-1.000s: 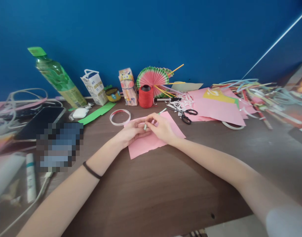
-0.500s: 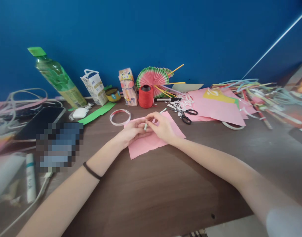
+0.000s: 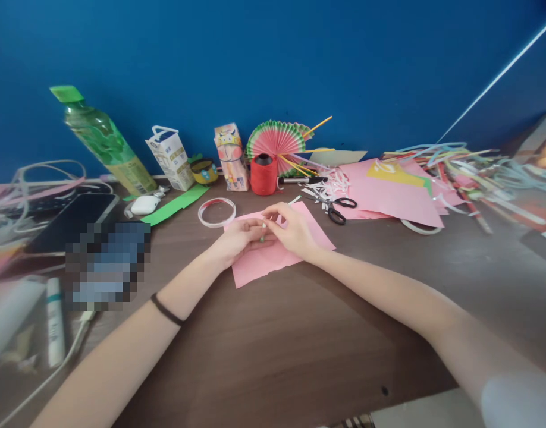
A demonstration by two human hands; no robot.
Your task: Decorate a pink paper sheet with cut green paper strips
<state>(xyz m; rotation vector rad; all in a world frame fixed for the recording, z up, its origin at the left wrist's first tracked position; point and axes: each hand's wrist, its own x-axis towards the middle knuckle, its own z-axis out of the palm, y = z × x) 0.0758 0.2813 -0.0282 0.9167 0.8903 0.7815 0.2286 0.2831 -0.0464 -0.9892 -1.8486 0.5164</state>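
Observation:
My left hand (image 3: 242, 239) and my right hand (image 3: 291, 230) meet over a sheet of pink paper (image 3: 255, 270). Pinched between their fingertips is a narrow pale green paper strip (image 3: 262, 239), mostly covered by the fingers. The right thumb and index finger are closed on it from above, while the left thumb and fingers grip it from the side. Another pale strip end (image 3: 294, 200) shows just beyond the right hand, at the sheet's far edge. A roll of clear tape (image 3: 216, 224) lies left of the sheet.
Black-handled scissors (image 3: 338, 209) rest right of the hands, beside white paper scraps (image 3: 315, 193). Behind stand a red thread spool (image 3: 263, 177), a small carton (image 3: 232, 157), a watermelon paper fan (image 3: 275, 138) and a green bottle (image 3: 106, 142). More pink paper (image 3: 389, 199) lies right.
The strip between my fingers has turned or been bent, and less of its length shows than before. Both hands keep nearly the same place.

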